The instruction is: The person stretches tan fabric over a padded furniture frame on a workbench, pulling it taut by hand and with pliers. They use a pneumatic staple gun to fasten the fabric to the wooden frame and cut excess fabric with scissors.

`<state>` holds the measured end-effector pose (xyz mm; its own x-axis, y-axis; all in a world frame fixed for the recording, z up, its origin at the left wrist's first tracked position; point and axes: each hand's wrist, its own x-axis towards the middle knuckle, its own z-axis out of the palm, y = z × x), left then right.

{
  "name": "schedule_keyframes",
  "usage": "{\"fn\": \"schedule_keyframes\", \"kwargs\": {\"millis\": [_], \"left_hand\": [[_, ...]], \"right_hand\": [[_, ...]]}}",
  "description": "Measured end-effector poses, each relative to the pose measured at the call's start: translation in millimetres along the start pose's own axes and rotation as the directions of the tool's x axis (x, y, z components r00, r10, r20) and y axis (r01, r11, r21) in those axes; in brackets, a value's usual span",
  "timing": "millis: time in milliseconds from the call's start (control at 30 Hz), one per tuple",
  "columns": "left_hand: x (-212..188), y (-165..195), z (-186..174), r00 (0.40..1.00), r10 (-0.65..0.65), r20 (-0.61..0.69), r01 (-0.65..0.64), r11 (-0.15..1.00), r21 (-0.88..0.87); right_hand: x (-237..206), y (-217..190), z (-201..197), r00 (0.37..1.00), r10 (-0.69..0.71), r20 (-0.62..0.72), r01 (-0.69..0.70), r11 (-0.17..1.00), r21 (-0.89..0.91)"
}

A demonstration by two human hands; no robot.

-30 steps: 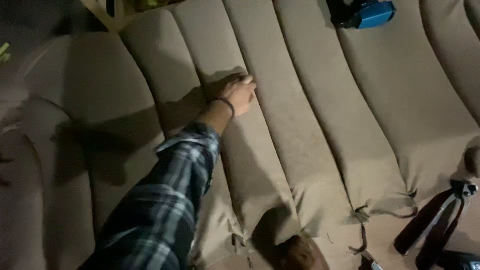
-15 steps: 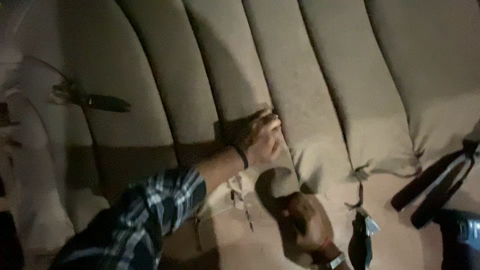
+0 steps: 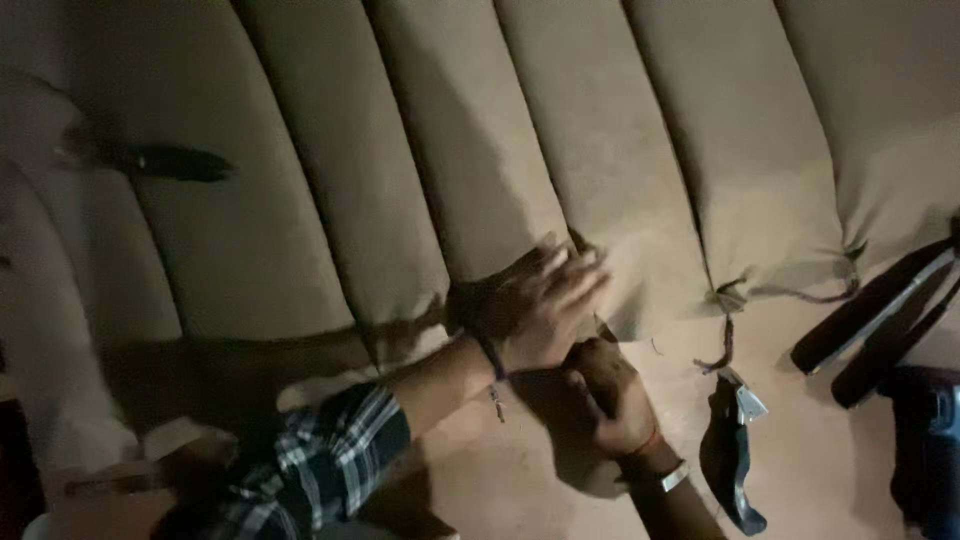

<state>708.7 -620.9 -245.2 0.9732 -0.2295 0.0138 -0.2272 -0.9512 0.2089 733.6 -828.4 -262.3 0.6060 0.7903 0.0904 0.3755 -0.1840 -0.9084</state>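
Observation:
A beige upholstered cushion [image 3: 600, 150] with long padded channels fills the view. My left hand [image 3: 540, 305], in a plaid sleeve with a dark wrist band, lies flat with fingers spread on the lower end of a middle channel. My right hand [image 3: 612, 395], wearing a bracelet, sits just below it at the cushion's bottom edge. Its fingers are curled around a thin metal tool [image 3: 604, 326] whose tip glints against the fabric. What kind of tool it is stays unclear in the dim light.
A dark hand tool [image 3: 735, 460] lies on the tan surface right of my right hand, near loose cords [image 3: 725, 345] hanging from the cushion. Black straps [image 3: 870, 320] and a dark bluish object [image 3: 930, 440] are at the right edge. Another dark tool [image 3: 170, 162] lies at the upper left.
My left hand has slid down the channel from its upper part to the bottom end. My right hand has come up from the lower edge to meet it.

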Motion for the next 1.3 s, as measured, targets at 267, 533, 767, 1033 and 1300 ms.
{"fn": "schedule_keyframes", "kwargs": {"millis": [267, 533, 767, 1033, 1300], "left_hand": [[-20, -9, 5, 0.994, -0.028, -0.103, 0.021, 0.997, -0.069], [-22, -5, -1, 0.992, -0.050, -0.115, 0.038, 0.994, -0.104], [-13, -8, 30, 0.989, -0.129, 0.074, 0.119, 0.985, 0.124], [-11, 5, 28, 0.969, -0.240, 0.053, 0.230, 0.961, 0.155], [-11, 4, -2, 0.962, -0.226, 0.156, 0.217, 0.973, 0.074]], "right_hand": [[-1, -23, 6, 0.997, 0.038, -0.072, -0.033, 0.997, 0.071], [-4, -24, 10, 0.986, 0.077, -0.148, -0.044, 0.976, 0.215], [9, -6, 18, 0.951, 0.292, -0.099, -0.248, 0.916, 0.314], [42, -16, -18, 0.976, -0.039, -0.216, 0.013, 0.992, -0.122], [109, -49, -20, 0.996, -0.058, 0.068, 0.082, 0.894, -0.440]]}}
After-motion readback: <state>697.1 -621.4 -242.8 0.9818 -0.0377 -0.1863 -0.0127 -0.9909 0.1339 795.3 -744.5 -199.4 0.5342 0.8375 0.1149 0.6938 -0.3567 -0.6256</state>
